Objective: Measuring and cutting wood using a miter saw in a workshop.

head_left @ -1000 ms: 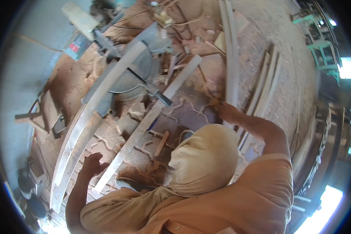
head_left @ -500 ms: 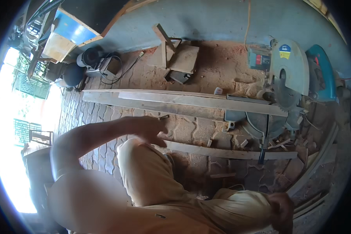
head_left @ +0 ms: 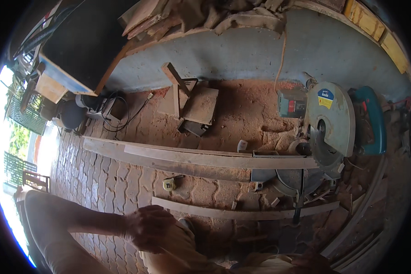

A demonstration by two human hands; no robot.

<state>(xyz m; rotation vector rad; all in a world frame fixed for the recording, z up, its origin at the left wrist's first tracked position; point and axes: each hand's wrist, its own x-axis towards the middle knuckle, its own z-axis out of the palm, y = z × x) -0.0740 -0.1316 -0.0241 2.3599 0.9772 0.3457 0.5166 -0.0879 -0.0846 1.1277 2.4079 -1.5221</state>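
Observation:
My left hand [head_left: 148,226] lies on my raised knee in light trousers [head_left: 169,244], fingers curled; what is under them is hidden. My right hand [head_left: 308,262] rests low at the bottom edge on my other leg, dim, its fingers unclear. Just above my left hand a yellow tape measure [head_left: 169,184] lies on the paver floor, near a long pale strip [head_left: 214,213]. Beyond, long boards [head_left: 192,160] lie on the bed of a mitre saw [head_left: 329,123] with a teal handle at the right.
A grey wall [head_left: 214,55] backs the sawdust-covered floor. A wooden jig [head_left: 197,105] and a corded machine [head_left: 102,109] stand along it. A dark box [head_left: 82,41] and shelf hang above. More strips [head_left: 360,214] and scraps lie at the right. Bright daylight enters at the left.
My view has swung toward the wall and risen. My left hand has drawn back from the floor onto my knee, and the tape measure is now uncovered.

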